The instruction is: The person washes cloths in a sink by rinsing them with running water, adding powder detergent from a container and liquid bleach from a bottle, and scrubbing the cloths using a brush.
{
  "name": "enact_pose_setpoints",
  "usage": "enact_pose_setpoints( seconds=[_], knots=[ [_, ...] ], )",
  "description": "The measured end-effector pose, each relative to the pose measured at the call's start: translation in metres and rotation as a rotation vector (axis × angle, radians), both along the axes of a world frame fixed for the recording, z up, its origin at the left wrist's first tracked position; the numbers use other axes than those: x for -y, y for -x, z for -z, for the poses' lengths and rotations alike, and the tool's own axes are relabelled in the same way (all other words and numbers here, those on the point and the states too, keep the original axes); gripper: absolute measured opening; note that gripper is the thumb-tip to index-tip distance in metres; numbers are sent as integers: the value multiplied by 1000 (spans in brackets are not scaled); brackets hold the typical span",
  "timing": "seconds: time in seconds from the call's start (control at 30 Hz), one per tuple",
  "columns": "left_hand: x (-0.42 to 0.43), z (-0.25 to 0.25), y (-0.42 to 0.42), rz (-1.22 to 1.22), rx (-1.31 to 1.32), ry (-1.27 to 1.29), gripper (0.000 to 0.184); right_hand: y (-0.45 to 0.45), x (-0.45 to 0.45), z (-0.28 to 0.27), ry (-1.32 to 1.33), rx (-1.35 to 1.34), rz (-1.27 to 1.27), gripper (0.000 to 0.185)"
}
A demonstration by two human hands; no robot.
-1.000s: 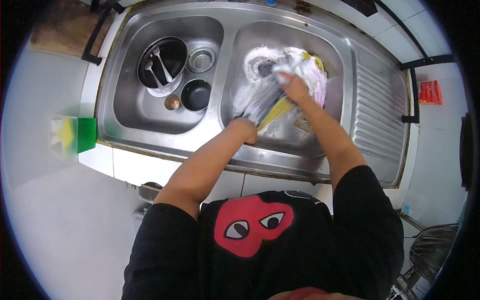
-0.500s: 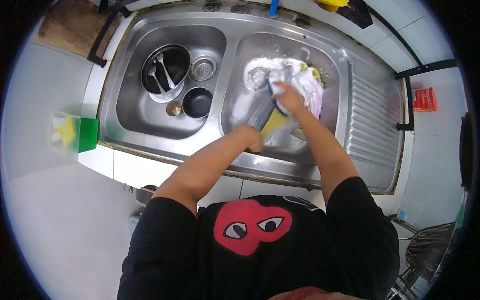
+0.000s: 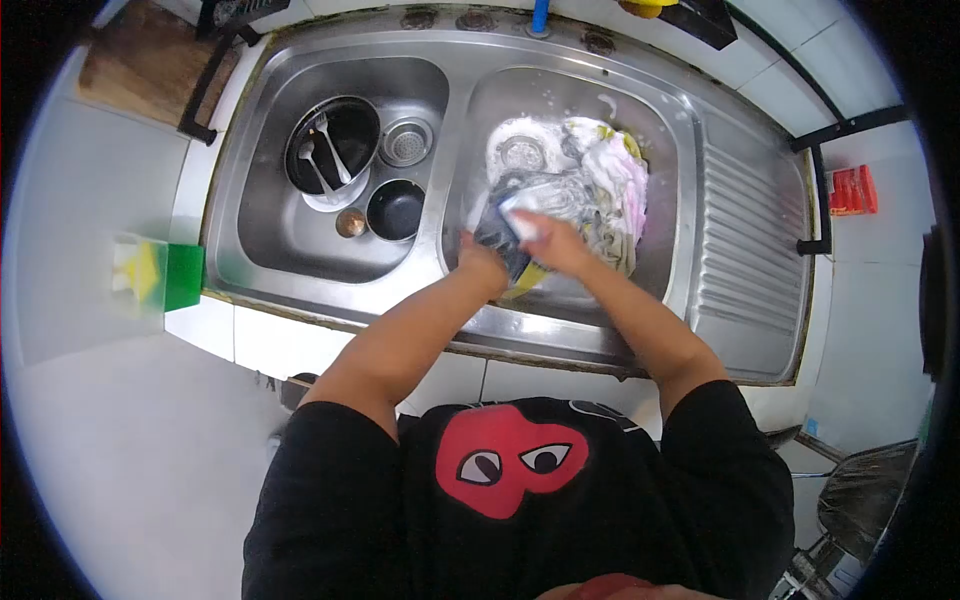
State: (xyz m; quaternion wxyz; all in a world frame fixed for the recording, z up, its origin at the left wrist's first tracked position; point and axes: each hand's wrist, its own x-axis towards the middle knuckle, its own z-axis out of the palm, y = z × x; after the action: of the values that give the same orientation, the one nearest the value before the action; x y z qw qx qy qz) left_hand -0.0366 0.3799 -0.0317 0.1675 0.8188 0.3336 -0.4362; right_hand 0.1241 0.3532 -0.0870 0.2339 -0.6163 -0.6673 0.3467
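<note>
My right hand is closed around a white and blue scrub brush. The brush presses on a dark, soapy cloth in the right sink basin. At the near left side of this basin, my left hand is closed on the cloth's edge; its fingertips are partly hidden. A yellow part of the fabric shows between the two hands. Foam-covered laundry, with pink and yellow-green patches, lies beyond and to the right of the brush.
In the left basin stand a black pan with a fork and spoon in it, and a small dark pot. A ribbed drainboard lies at the right. A green box stands at the left, a red packet at the right.
The brush in my right hand has moved left and toward me. My left hand has shifted slightly left, and the dark cloth now lies spread farther across the basin's near left.
</note>
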Motion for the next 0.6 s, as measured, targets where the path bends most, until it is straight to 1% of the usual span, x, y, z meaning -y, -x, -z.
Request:
enact_pose_setpoints(
  seconds=[0.03, 0.07, 0.13, 0.17, 0.2, 0.23, 0.3, 0.37, 0.4, 0.47, 0.53, 0.57, 0.6],
  knots=[
    [2, -4, -1, 66, -43, -5, 40, 8, 2, 6, 0, -30, -78, 57],
    [2, -1, 3, 57, -13, -14, 41, 8, 2, 11, 19, 20, -139, 57],
    [4, 7, 2, 50, -67, 1, 41, -6, -3, 16, 63, 210, -108, 55],
    [0, 9, -1, 44, -87, -6, 42, -29, -26, 10, 64, 357, -17, 53],
    [0, 14, -1, 20, -55, -7, 44, -51, -49, 1, 142, 352, 92, 51],
    [0, 14, -1, 7, -46, -20, 44, -78, -63, 19, 99, 208, 249, 51],
    [1, 15, -1, -7, -38, -41, 45, -47, -67, -12, 264, 221, 303, 53],
    [4, 22, 2, -46, 65, -88, 46, 2, -37, 12, -34, -20, 135, 53],
    [5, 26, 3, -68, 115, -107, 46, 10, -22, 28, -107, -1, 14, 53],
    [0, 26, 1, -66, 37, -15, 47, 19, 5, 55, -238, 23, -226, 52],
    [-3, 8, -2, -49, -28, 65, 47, -14, -28, -12, -28, 127, -67, 52],
    [0, 11, -1, -43, -24, 55, 47, -45, -50, -11, 147, -9, 140, 53],
    [0, 11, 0, -37, -22, 29, 46, -60, -69, -22, 306, -150, 345, 54]
  ],
)
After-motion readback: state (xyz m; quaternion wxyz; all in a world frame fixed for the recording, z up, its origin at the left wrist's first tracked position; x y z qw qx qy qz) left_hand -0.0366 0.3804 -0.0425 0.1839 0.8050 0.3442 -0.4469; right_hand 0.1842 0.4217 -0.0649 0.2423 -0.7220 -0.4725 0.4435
